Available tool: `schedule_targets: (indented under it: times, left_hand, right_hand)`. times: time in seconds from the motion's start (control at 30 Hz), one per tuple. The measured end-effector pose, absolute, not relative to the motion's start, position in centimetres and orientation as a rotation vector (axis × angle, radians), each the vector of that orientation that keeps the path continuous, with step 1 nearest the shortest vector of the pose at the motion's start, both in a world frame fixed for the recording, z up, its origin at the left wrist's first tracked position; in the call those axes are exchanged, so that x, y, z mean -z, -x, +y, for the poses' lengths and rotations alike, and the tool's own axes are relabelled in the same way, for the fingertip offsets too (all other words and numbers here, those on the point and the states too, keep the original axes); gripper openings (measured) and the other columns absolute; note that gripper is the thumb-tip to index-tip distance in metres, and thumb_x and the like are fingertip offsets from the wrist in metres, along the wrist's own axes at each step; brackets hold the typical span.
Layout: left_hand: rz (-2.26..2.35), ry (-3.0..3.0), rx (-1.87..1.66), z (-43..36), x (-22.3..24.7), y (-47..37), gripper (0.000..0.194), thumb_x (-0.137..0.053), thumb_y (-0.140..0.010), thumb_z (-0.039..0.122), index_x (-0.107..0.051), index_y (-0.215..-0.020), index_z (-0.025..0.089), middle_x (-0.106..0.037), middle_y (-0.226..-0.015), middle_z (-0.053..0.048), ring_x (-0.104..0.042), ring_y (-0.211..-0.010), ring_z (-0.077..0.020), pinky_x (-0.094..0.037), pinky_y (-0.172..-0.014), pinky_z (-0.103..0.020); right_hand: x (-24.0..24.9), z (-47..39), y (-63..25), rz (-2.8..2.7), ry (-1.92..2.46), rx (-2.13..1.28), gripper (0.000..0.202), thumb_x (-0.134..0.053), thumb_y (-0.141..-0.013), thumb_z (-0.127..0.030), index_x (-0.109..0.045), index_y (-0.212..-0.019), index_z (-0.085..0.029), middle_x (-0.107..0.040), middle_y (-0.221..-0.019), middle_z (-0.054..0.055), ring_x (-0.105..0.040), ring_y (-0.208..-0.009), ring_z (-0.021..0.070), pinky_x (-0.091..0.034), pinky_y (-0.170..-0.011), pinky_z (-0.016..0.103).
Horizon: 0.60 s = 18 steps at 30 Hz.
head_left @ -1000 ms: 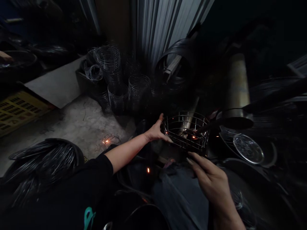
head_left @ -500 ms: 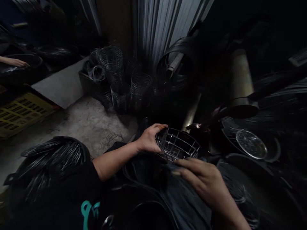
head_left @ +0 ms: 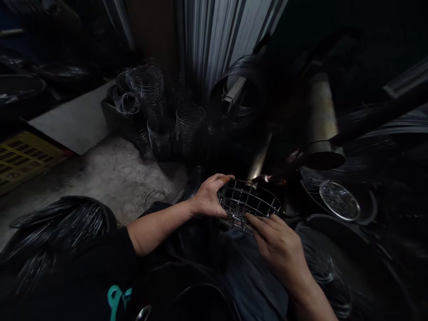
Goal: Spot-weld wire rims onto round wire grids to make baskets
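A round wire basket [head_left: 250,195] with a coarse metal grid is tilted in front of me, just above my lap. My left hand [head_left: 210,196] grips its left side, thumb at the near edge and fingers reaching over the far rim. My right hand [head_left: 279,238] has its fingers on the near right side of the basket, and the fingertips seem to pinch a wire there. A copper-coloured metal tip [head_left: 266,178] meets a shiny metal rod [head_left: 261,158] close behind the basket's far rim.
Stacked wire baskets [head_left: 190,118] stand behind on the floor. To the left is a tub of loose wires [head_left: 76,218], with a yellow crate [head_left: 26,158] farther back. A thick metal cylinder [head_left: 323,116] hangs at right, above a large dark basin [head_left: 347,240] holding wire rings.
My right hand has moved up and closed in on the basket's near side. The whole view has shifted slightly right, and another person's hand at far left has gone out of view.
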<state>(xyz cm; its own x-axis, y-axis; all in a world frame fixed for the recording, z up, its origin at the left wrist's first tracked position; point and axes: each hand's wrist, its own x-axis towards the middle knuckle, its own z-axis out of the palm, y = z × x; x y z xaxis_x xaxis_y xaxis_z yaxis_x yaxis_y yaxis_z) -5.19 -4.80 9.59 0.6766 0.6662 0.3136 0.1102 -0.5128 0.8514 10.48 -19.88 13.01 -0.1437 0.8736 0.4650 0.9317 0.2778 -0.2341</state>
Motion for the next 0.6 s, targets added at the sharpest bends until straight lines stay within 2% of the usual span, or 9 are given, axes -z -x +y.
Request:
schedule_targets:
  times: [0.23, 0.47, 0.6]
  left_hand:
    - [0.602, -1.940, -0.852, -3.1, -8.9, 2.7, 0.093, -0.085, -0.036, 0.029, -0.054, -0.123, 0.015, -0.055, -0.120, -0.010, -0.056, -0.110, -0.0272, -0.046, -0.100, -0.040]
    - [0.664, -1.881, -0.789, -1.9, -8.5, 1.6, 0.099, -0.088, -0.032, 0.036, -0.054, -0.123, 0.017, -0.055, -0.118, -0.009, -0.057, -0.106, -0.0259, -0.047, -0.097, -0.039]
    - [0.656, -1.867, -0.771, -1.6, -8.5, 1.4, 0.099, -0.089, -0.032, 0.035, -0.055, -0.123, 0.016, -0.056, -0.115, -0.008, -0.057, -0.102, -0.0242, -0.049, -0.094, -0.038]
  right_hand:
    - [-13.6, -17.8, -13.0, -2.029, 1.585, 0.216, 0.018, -0.054, -0.088, -0.014, -0.069, -0.099, -0.013, -0.070, -0.084, 0.006, -0.059, -0.068, 0.0162, -0.049, -0.068, 0.030]
    - [-13.8, -16.3, -14.5, -1.975, 1.663, 0.113, 0.019, -0.053, -0.089, -0.022, -0.071, -0.096, -0.019, -0.071, -0.082, 0.003, -0.061, -0.070, 0.0170, -0.051, -0.066, 0.030]
    - [-13.5, -16.1, -14.6, -1.948, 1.653, 0.097, 0.020, -0.053, -0.089, -0.020, -0.071, -0.097, -0.019, -0.071, -0.083, 0.003, -0.061, -0.070, 0.0165, -0.051, -0.067, 0.030]
